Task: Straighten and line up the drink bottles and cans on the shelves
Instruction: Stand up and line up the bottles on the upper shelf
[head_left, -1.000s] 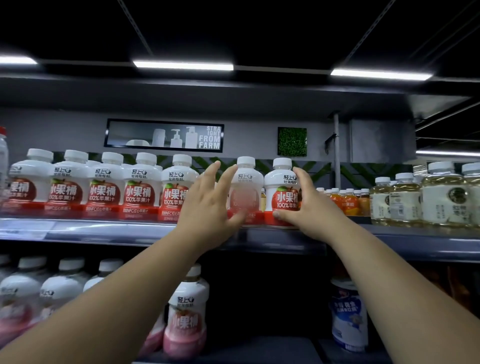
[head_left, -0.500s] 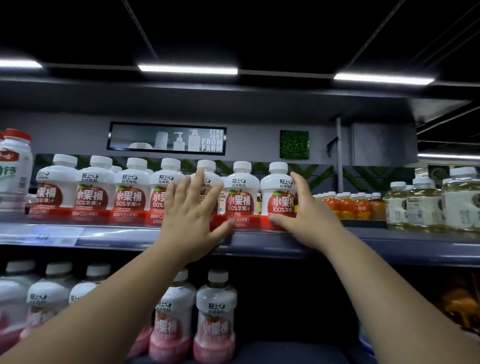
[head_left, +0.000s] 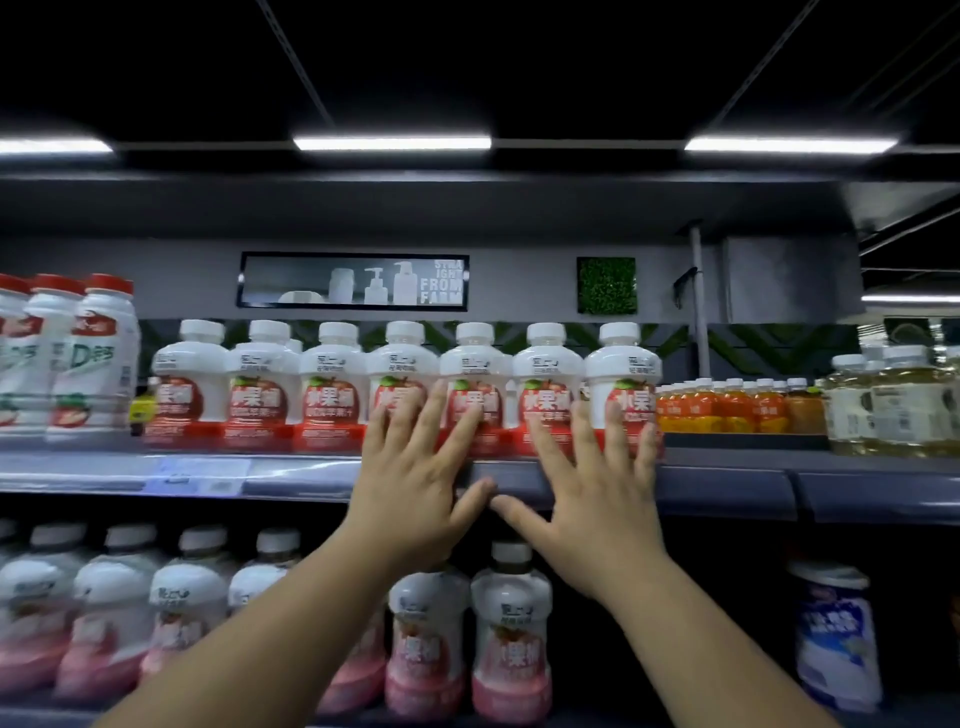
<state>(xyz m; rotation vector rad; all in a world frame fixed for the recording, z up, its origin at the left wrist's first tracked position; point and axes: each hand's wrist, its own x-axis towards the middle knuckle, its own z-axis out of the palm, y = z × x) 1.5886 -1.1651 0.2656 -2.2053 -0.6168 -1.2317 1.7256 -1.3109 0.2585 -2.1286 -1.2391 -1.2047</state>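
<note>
**Head view: both palms flat against the apple-juice row**

Both hands are up at the upper shelf (head_left: 727, 488), and neither grasps anything. The left hand (head_left: 410, 488) is spread wide, fingers straight, with its fingertips laid on the red labels of the fourth and fifth bottles from the left. The right hand (head_left: 592, 499) is just as flat and splayed, with its fingertips on the fronts of the sixth and seventh. Both thumbs stick out sideways across the shelf's front rail, their tips nearly meeting. The pictures don't show whether the palms touch the rail.

The apple-juice bottles (head_left: 332, 384) stand at the front edge of that shelf in a row of seven. They are squat and white with white caps. Each one is upright, long axis vertical, cap up, and its red apple label faces out toward the aisle. They stand shoulder to shoulder, and more caps show behind them.

Left of the row are taller white bottles with red caps (head_left: 98, 358). To its right sit small orange drinks (head_left: 737, 408), set further back, and then pale yellow bottles (head_left: 904, 405). On the shelf below, pink-labelled bottles (head_left: 509, 634) stand upright under the arms, with a blue-and-white bottle (head_left: 836, 644) off to the right. A dark sign (head_left: 353, 280) hangs on the wall above.
</note>
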